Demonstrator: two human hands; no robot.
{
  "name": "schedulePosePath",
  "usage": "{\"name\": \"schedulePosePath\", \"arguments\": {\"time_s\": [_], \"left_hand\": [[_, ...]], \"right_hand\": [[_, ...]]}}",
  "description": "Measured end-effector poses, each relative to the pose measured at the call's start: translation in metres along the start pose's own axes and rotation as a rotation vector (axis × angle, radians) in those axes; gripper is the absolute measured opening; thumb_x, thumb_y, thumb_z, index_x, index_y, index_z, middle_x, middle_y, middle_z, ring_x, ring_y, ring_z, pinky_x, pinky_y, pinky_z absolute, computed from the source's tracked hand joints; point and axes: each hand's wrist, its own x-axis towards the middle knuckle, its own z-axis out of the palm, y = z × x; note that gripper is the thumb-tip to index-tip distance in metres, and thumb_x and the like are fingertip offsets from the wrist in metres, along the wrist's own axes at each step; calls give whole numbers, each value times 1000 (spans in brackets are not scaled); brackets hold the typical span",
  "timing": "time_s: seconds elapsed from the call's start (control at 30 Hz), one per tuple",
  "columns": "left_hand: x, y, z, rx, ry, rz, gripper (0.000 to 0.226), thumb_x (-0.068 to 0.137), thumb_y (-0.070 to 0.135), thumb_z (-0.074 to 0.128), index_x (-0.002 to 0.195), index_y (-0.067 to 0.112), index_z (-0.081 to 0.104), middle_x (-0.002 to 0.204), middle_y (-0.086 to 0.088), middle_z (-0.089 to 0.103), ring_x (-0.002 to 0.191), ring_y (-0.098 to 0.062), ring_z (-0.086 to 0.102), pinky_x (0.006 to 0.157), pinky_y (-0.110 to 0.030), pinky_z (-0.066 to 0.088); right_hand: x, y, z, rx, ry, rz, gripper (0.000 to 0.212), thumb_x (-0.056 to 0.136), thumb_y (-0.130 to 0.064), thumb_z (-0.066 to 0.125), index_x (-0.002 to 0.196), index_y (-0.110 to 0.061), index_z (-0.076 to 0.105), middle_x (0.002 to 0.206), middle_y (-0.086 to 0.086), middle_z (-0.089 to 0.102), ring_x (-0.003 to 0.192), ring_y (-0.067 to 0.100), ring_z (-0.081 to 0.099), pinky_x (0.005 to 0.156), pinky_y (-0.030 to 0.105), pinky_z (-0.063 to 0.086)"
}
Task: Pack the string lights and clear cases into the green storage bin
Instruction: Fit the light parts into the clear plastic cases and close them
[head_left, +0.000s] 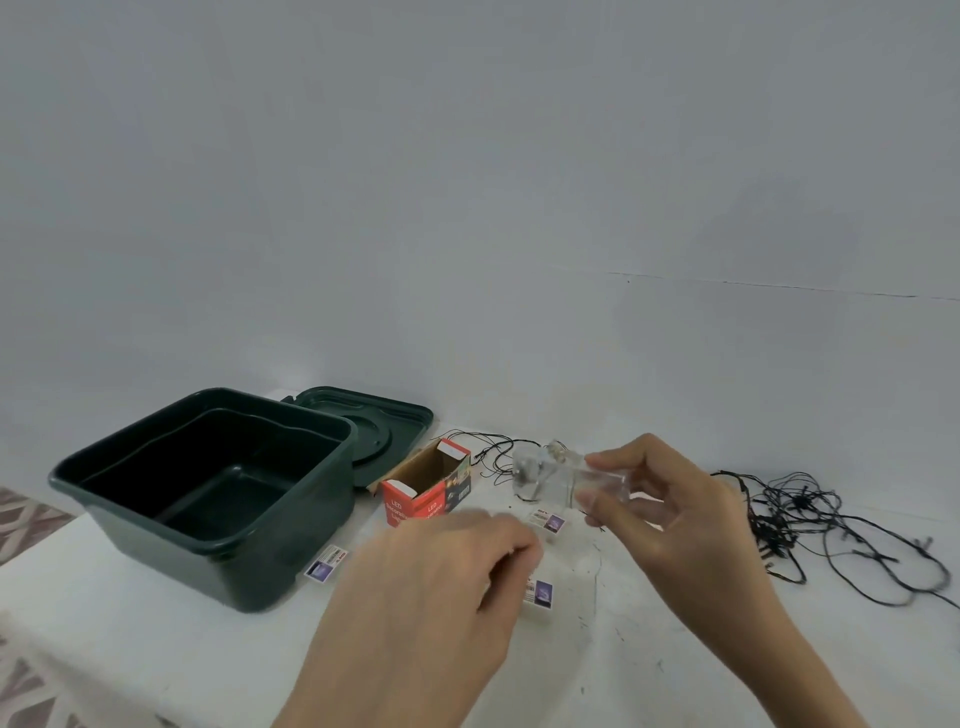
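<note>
Nearest, the left hand (431, 587) hovers over the white bench (130, 623) with fingers curled down beside a small printed card (541, 597); blur hides whether it grips anything. The right hand (675, 525) pinches a clear case (561, 478) between thumb and fingertips, holding it above the bench. To the left stands the green storage bin (208, 493), open and holding nothing. An open red box (426, 488) sits just beside it. Black string lights (810, 525) lie tangled at the right. The bin's lid (374, 426) lies behind the bin.
</note>
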Motion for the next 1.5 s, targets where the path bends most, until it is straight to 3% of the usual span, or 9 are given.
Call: {"name": "schedulePosePath", "arguments": {"time_s": [0.37, 0.53, 0.7, 0.83, 0.93, 1.03, 1.2, 1.3, 1.5], "left_hand": [[34, -20, 2, -202, 52, -110, 15, 81, 49, 57, 93, 41, 61, 72, 15, 66, 58, -4, 55, 59, -26, 48], [34, -31, 10, -730, -104, -303, 8, 71, 35, 71, 73, 29, 75, 62, 3, 67, 56, -14, 46, 47, -15, 34], [22, -31, 26, -957, -147, -514, 37, 83, -8, 58, 58, 17, 70, 42, 6, 49, 38, -6, 33, 41, -12, 25], [10, -21, 30, -1020, -153, -563, 18, 81, 18, 64, 67, 21, 75, 51, 3, 61, 35, -7, 35, 36, -16, 23], [3, -18, 31, -951, -163, -580, 17, 85, 19, 63, 85, 28, 77, 61, 0, 67, 36, -9, 38, 36, -15, 26], [-3, -14, 28, -780, -175, -546, 17, 87, 22, 61, 94, 29, 74, 66, 3, 71, 35, -9, 43, 40, -12, 34], [-3, 0, 9, -206, -324, -350, 26, 95, 45, 40, 112, 46, 59, 89, 19, 70, 53, -1, 54, 76, -17, 49], [0, -1, -1, 103, -249, -209, 45, 89, 50, 16, 109, 41, 55, 98, 19, 66, 83, -1, 61, 74, -25, 50], [17, -16, -4, 100, -169, -202, 22, 96, 44, 31, 93, 34, 50, 75, 16, 52, 78, -6, 54, 70, -24, 45]], "right_hand": [[-4, -7, -10, 366, -419, 173, 18, 69, -1, 77, 77, -15, 68, 70, 13, 67, 58, 25, 66, 62, 27, 53], [-3, -6, -12, 565, -470, 180, 25, 59, -16, 86, 77, -14, 69, 73, 19, 65, 59, 31, 64, 60, 33, 53], [0, -3, -1, 788, -383, 230, 36, 52, -22, 90, 78, -11, 68, 71, 21, 65, 58, 33, 65, 57, 30, 53], [2, -3, 5, 767, -210, 236, 26, 58, -15, 85, 79, -13, 69, 73, 22, 66, 60, 32, 66, 58, 28, 54], [2, -5, 8, 680, -92, 184, 42, 50, -35, 89, 80, -14, 68, 76, 17, 68, 63, 33, 68, 61, 29, 55], [3, -4, 10, 489, 55, 122, 22, 66, -14, 77, 83, -8, 64, 73, 12, 69, 62, 30, 69, 61, 30, 56], [1, 8, 18, 62, 122, -27, 16, 79, -12, 73, 80, -25, 65, 80, -10, 69, 69, 14, 66, 67, 21, 54], [0, 17, 20, -126, 29, -104, 13, 75, -22, 67, 80, -33, 63, 85, -16, 66, 73, 15, 62, 69, 24, 52], [-3, 20, 12, 8, -424, 81, 16, 72, -15, 71, 83, -26, 65, 67, 0, 62, 57, 10, 55, 65, 31, 52]]}}
